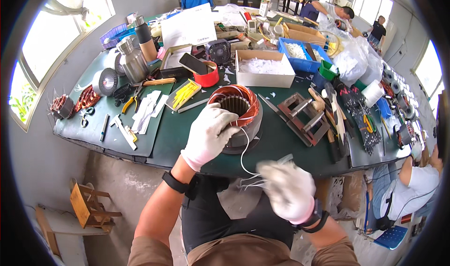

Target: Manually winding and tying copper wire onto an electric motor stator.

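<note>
A motor stator [251, 133] stands upright on the green table in front of me, with a ring of copper winding [252, 113] around its top. My left hand [209, 135], in a white glove, is closed on the near left rim of the winding, thumb and fingers pressed together. From there a white cord [242, 159] hangs in a curve over the table's front edge to my right hand [289, 191]. That gloved hand is smeared by motion, with its fingers closed around the cord; loose strands trail beside it.
Right of the stator lies a metal frame with rods [304, 118], beside mallets and hand tools. Behind are a box of white scraps [263, 69] and a red tub [206, 76]. Pliers [131, 102] and paper strips [147, 111] lie left. A co-worker [408, 191] sits at right.
</note>
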Demonstrator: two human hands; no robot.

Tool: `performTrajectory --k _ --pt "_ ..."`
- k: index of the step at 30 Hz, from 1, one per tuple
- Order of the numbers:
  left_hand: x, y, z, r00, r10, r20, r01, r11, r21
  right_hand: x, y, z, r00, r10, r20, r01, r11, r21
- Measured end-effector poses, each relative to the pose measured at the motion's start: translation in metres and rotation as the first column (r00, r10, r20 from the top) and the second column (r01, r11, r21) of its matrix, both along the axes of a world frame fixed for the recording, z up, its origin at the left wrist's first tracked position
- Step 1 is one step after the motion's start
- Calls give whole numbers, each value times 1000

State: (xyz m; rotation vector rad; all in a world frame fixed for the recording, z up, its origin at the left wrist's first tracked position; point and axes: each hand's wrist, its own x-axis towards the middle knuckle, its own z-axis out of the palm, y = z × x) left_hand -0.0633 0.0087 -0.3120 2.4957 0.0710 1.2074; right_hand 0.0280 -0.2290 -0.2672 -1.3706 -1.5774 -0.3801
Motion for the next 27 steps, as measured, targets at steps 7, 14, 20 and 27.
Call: performTrajectory --k 7,14,20,27 --pt "0 13 -1 997 -79 -20 79 997 -12 31 15 -61 827 -279 -489 90 923 -375" --pt "-3 16 21 990 -76 -122 75 997 -13 33 64 -67 940 -309 142 339 885 -318" --pt "16 48 40 867 -257 -427 339 932 126 53 76 -45 964 -197 -179 66 829 -555" --pt "18 54 29 865 -290 -410 368 921 126 72 111 65 942 -334 43 321 928 191"
